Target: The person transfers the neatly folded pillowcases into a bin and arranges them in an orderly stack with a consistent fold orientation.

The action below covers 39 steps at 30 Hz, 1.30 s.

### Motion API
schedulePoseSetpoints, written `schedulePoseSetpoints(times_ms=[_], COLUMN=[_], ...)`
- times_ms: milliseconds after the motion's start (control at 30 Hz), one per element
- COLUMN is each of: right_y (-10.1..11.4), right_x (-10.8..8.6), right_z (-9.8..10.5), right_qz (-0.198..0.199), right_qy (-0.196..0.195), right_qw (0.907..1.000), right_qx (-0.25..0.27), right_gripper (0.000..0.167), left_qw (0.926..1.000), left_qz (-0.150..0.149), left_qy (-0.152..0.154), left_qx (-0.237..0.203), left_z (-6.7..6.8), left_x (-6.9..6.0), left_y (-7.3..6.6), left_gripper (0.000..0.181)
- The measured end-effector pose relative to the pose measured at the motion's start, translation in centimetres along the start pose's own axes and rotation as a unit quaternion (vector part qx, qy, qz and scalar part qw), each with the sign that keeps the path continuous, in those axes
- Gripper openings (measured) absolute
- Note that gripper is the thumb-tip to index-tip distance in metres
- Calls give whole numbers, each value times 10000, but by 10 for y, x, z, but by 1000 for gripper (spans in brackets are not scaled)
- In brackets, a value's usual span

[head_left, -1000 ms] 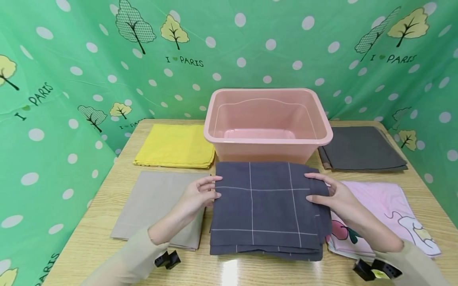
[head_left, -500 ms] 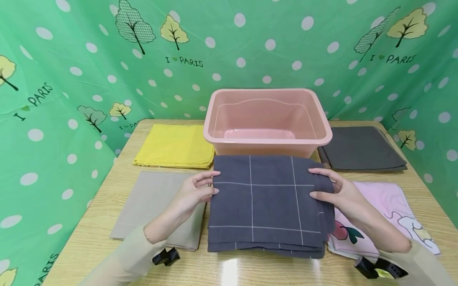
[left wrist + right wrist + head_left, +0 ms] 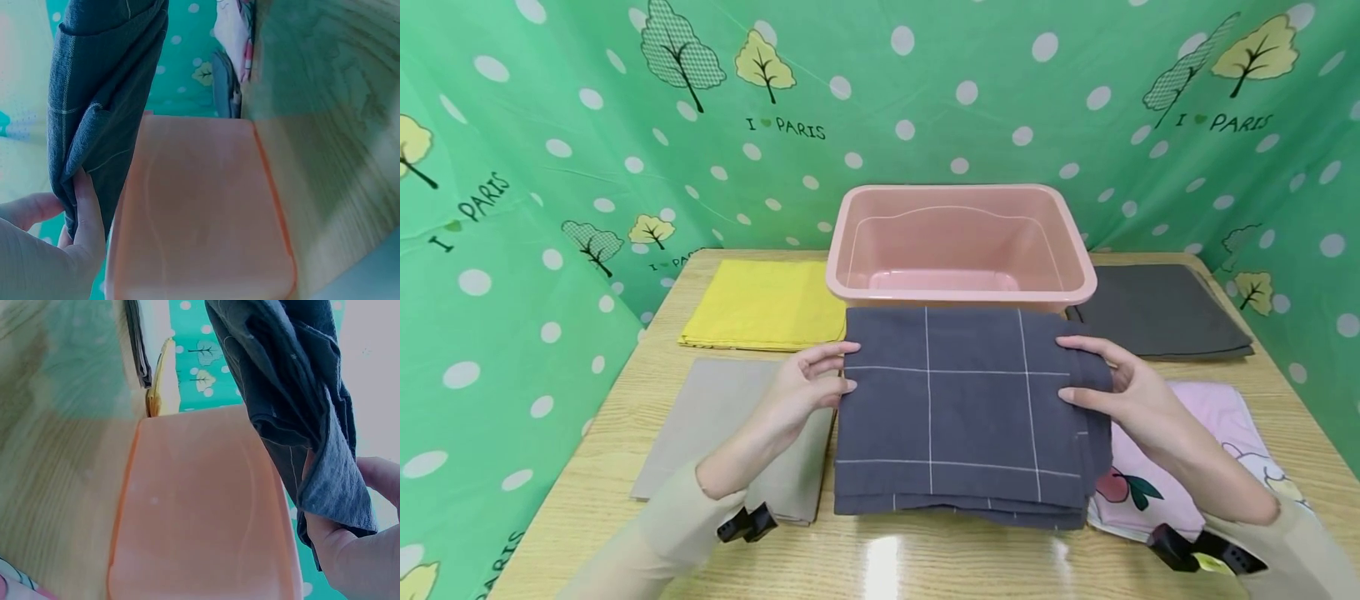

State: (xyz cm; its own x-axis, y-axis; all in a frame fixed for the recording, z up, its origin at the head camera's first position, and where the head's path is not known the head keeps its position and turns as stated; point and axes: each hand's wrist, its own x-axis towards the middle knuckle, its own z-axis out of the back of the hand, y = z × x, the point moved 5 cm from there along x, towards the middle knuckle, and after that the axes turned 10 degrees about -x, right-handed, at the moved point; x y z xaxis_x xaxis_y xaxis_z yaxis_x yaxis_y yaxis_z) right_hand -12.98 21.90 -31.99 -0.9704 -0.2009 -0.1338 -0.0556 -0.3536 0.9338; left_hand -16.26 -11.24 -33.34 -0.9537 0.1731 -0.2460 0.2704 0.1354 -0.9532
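A folded dark grey-blue cloth (image 3: 970, 417) with white grid lines hangs above the table, just in front of the pink plastic bin (image 3: 962, 297). At its left edge my left hand (image 3: 790, 404) pinches it between thumb and fingers. My right hand (image 3: 1138, 408) pinches the opposite edge the same way. Both wrist views show the cloth lifted off the wood, its layers sagging loosely near the right fingers. The bin stands upright with its inside bare in the head view.
On the left lie a folded yellow cloth (image 3: 767, 304) and, nearer, a beige cloth (image 3: 722, 417). To the right are a folded dark grey cloth (image 3: 1161, 308) and a pink cloth (image 3: 1157, 467) with printed pictures. A green patterned curtain (image 3: 925, 100) encloses the wooden table (image 3: 595, 508).
Both hands have raised the gridded cloth and moved it slightly toward the bin. It now covers most of the bin's front wall. The other cloths and the bin stay put.
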Motion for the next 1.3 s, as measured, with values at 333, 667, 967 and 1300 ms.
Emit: schedulePoseSetpoints(times_ms=[333,667,967,1300], right_y=[12,19,28,36], right_x=[4,13,25,41], right_z=[8,16,23,34], right_qz=[310,282,147,-214], right_qy=[-178,-155,-29,-60], right_qw=[9991,9985,9972,9964], right_qx=[216,454,729,815], right_gripper=[52,52,51,49], left_qw=[9995,9991,9989,9996], left_qz=[-273,-302,-335,-267], left_qy=[134,205,166,21], left_qx=[-100,-233,-265,-43], left_z=[-5,-9,-12,-14], left_x=[2,8,21,34], left_y=[-16,-32,-44,-59], left_gripper=[48,47,47,45])
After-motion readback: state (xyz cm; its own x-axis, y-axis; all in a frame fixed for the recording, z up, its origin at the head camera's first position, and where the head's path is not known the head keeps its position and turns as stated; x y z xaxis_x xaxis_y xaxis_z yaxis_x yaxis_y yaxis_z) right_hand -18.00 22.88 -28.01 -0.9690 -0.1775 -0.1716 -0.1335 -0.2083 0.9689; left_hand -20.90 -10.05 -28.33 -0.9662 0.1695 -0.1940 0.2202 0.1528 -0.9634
